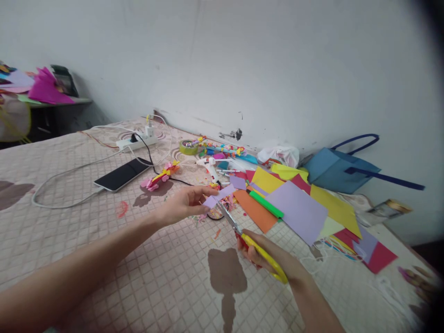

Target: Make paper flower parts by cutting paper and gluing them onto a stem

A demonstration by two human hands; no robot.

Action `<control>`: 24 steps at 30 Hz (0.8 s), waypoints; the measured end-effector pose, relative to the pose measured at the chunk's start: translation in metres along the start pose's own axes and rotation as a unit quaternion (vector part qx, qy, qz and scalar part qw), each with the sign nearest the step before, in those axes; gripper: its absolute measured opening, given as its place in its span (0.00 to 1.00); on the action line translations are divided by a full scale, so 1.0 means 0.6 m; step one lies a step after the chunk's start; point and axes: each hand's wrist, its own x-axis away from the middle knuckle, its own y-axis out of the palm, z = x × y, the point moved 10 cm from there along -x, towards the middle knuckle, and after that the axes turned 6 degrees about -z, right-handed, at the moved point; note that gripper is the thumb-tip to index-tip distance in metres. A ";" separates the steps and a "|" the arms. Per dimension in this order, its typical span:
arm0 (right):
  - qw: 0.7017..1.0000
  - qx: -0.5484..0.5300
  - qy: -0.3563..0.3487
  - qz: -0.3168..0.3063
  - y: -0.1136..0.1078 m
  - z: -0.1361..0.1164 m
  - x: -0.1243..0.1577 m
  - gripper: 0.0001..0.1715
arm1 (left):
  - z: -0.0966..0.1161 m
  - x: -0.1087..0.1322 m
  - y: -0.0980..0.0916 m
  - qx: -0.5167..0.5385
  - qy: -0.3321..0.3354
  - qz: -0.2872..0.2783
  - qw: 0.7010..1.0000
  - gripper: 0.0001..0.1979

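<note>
My left hand (187, 202) pinches a small strip of light purple paper (219, 196) between thumb and fingers, a little above the table. In my right hand (258, 252) is a pair of scissors (265, 259) with yellow and red handles, the fingers closed round them. Their metal blades point up and left, and the tips meet the paper near my left thumb. Whether the blades are cutting through it I cannot tell. Small coloured paper scraps lie under and behind the paper. A white glue gun (211, 169) rests just beyond.
Coloured sheets (298, 208) and a green roll (266, 204) spread to the right, before a blue bag (342, 169). A phone (123, 175) on a white cable, a power strip (137, 142), a paper flower craft (160, 176) and a tape roll (188, 147) lie left and behind.
</note>
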 end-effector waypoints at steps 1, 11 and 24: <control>1.000 0.001 0.001 -0.004 0.001 0.000 -0.001 0.27 | 0.000 0.000 0.003 0.001 0.000 -0.005 1.000 0.21; 0.999 -0.027 0.013 -0.015 0.008 0.001 -0.005 0.26 | -0.001 0.001 0.012 -0.030 -0.004 -0.014 0.999 0.20; 1.000 -0.013 0.006 -0.010 0.010 -0.017 -0.008 0.27 | -0.011 0.002 0.015 -0.034 0.003 -0.011 0.999 0.21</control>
